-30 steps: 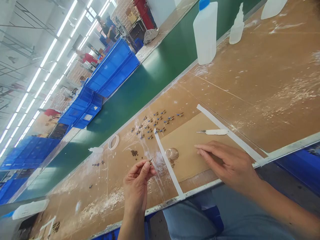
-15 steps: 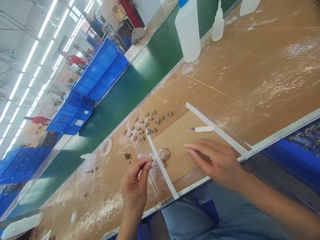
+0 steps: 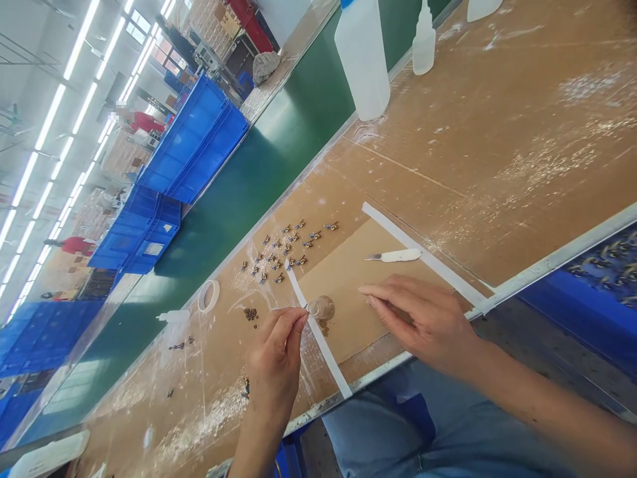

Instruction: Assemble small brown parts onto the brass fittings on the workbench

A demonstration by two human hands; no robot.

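My left hand (image 3: 279, 342) is closed in a pinch close to the mouth of a small clear cup (image 3: 324, 307). A small brass-coloured piece was visible at its fingertips half a second ago; now the fingers mostly hide it. Over the brown sheet, my right hand (image 3: 423, 318) hovers with thumb and forefinger stretched out, a slight gap between the tips and nothing visible in it. Beyond it lies a white-handled craft knife (image 3: 398, 255). Several small blue-and-gold pieces (image 3: 287, 249) stand in a cluster on the table, and a small pile of dark beads (image 3: 250, 314) lies left of the cup.
White tape strips (image 3: 326, 358) border the brown sheet. A tape roll (image 3: 208, 296) and a small bottle (image 3: 174, 317) lie to the left. A large white bottle (image 3: 363, 66) and a dropper bottle (image 3: 424, 46) stand at the back. Blue crates (image 3: 194, 139) sit across the green belt (image 3: 269, 153).
My left hand has moved slightly right, its fingertips now at the cup's mouth. A small dark-and-gold piece now shows beside my left wrist. My right hand stays nearly still.
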